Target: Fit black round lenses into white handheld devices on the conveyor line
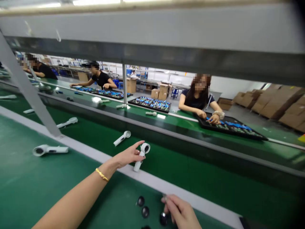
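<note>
My left hand (130,156) reaches forward over the pale rail and grips a white handheld fan (138,163) by its handle. The fan's round head tilts up, with a dark centre. My right hand (182,212) is low in the view, thumb and fingertips pinched together; what they hold, if anything, is too small to make out. Under and beside it on the green bench lie several glossy black round caps (145,211), one partly hidden by the fingers. Another white fan (122,137) rests on the green belt beyond my left hand.
A white fan (50,150) lies on the bench at left. A slanted grey post (35,92) rises from the pale rail (190,194), under a low overhead beam (152,54). Across the line, a person (199,98) works at a black tray (259,137) of blue parts.
</note>
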The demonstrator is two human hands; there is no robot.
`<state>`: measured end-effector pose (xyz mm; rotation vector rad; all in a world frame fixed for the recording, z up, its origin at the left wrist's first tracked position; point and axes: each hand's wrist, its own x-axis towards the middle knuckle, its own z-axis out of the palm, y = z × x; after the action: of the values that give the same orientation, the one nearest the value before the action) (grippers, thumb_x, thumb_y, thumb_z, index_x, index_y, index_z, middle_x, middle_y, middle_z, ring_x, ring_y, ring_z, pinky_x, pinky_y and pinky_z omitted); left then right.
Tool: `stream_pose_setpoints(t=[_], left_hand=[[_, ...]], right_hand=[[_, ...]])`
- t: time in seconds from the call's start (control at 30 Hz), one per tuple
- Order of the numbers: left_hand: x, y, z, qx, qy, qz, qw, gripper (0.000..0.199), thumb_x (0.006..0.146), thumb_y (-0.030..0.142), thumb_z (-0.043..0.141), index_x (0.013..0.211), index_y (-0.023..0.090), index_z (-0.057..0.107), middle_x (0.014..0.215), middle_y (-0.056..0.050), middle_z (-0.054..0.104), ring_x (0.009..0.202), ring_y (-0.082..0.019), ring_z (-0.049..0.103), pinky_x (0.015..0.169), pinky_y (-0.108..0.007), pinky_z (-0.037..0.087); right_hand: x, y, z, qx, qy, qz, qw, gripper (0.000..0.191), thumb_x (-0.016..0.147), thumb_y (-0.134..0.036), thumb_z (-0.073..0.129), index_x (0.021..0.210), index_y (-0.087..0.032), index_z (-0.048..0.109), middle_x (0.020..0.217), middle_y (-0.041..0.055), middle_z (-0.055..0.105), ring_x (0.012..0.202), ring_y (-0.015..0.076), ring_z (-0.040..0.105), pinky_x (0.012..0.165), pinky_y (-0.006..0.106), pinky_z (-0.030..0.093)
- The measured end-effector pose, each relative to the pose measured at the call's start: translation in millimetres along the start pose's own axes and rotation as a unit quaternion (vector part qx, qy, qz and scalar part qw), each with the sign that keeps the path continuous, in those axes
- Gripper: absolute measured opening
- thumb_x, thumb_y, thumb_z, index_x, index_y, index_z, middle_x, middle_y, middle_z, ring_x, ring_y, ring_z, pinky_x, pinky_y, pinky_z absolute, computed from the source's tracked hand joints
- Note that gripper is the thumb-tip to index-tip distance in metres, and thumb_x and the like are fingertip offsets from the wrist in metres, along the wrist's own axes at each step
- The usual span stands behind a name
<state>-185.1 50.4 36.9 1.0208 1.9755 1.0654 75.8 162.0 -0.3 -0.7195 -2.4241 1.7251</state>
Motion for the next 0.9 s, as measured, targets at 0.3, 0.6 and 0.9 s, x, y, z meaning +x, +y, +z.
stream_pose_setpoints(t=[0.3, 0.6, 0.9], left_hand=[[-81, -6, 25.0, -0.364, -0.077, -0.048, 0.927, 0.072, 0.075, 0.02, 0.065, 0.137, 0.024, 0.028, 0.093, -0.003, 0.058, 0.068, -0.012, 0.059, 0.071, -0.032, 0.049], [-83, 4, 53.6, -0.098, -0.101, -0.078, 0.987, 0.056, 0.078, 0.031, 0.059, 0.129, 0.025, 0.038, 0.081, 0.001, 0.057, 0.047, -0.009, 0.052, 0.039, -0.019, 0.039], [-91, 12, 82.5, 0.084, -0.051, 0.05, 0.994, 0.045, 0.081, 0.037, 0.06, 0.124, 0.027, 0.051, 0.114, -0.005, 0.054, 0.101, -0.024, 0.054, 0.093, -0.036, 0.041]], right_hand=[[24, -52, 53, -0.335, -0.097, -0.216, 0.912, 0.021, 0.09, -0.017, 0.043, 0.084, -0.023, 0.062, 0.095, 0.0016, 0.06, 0.091, 0.0188, 0.052, 0.072, 0.027, 0.04], [-18, -38, 12, -0.346, -0.165, -0.14, 0.913, 0.027, 0.093, -0.023, 0.038, 0.078, -0.023, 0.06, 0.084, 0.0014, 0.063, 0.08, 0.0175, 0.055, 0.071, 0.027, 0.038], [-10, -39, -3, -0.304, -0.014, 0.019, 0.952, 0.034, 0.094, -0.035, 0.031, 0.075, -0.023, 0.057, 0.067, 0.0015, 0.064, 0.064, 0.019, 0.058, 0.057, 0.028, 0.031]])
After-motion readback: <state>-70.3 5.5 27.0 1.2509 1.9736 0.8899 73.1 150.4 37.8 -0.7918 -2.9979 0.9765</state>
